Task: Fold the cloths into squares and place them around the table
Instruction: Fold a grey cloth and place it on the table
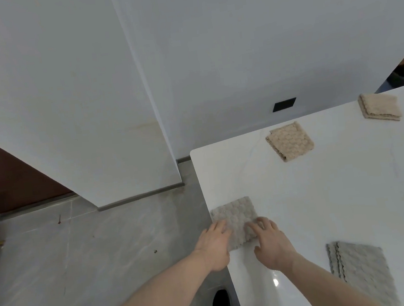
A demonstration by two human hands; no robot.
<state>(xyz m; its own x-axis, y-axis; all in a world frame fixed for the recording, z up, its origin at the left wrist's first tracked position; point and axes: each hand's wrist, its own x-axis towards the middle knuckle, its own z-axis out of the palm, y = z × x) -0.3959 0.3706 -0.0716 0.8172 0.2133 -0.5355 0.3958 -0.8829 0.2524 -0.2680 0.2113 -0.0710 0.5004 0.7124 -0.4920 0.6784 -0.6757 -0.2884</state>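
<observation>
A: Pressing down on grey folded cloth (234, 221) at left edge of white desk (341, 199), near its far-left corner. Left hand (213, 246) on cloth's near-left part, right hand (270, 242) on near-right part; grip of both flat, fingers fairly straight, curled round nothing.

B: Surroundings?

A: White wall panel (61, 93) and grey tiled floor (94, 255) left of desk; black socket plate (284, 104) low on wall behind. Dark shoe (221, 305) on floor by desk edge. Nothing blocking cloth except the hands.

B: Counts?

A: Four cloths: two beige folded squares, one (290, 142) near far edge, one (378, 107) farther right; two grey, second (363, 275) near right, looks layered.

B: Hidden?

A: Near part of pressed cloth under fingers. Second grey cloth cut off by frame bottom. Dark clutter at far right too blurred to name.
</observation>
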